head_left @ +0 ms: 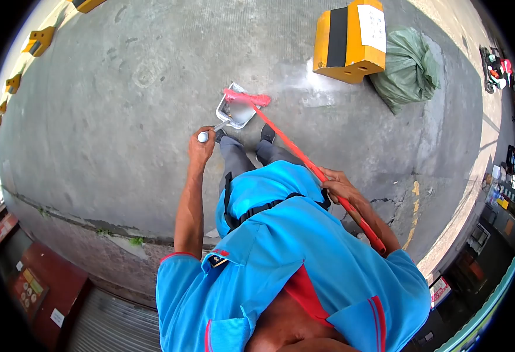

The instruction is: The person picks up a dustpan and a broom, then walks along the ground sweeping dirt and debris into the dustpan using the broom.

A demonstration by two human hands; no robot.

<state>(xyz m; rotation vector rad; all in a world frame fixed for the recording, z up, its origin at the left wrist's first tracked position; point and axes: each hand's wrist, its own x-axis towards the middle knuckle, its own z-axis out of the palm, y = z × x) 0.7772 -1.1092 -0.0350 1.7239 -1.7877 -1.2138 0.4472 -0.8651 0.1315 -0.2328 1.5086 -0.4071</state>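
Observation:
My left hand [201, 145] is closed round the pale handle of a dustpan [241, 113], whose white pan rests on the ground by my feet. Some small dark debris shows inside the pan. In my right hand [338, 184] is the red stick of a broom [295, 149], which slants down from beside my right forearm. The broom's pinkish-red head lies across the far edge of the pan.
A yellow and black concrete block [340, 44] with a paper on it stands at the upper right. Against it leans a green sack [407, 70]. More yellow blocks [39, 42] line the left edge. A low kerb [93, 246] runs at the lower left.

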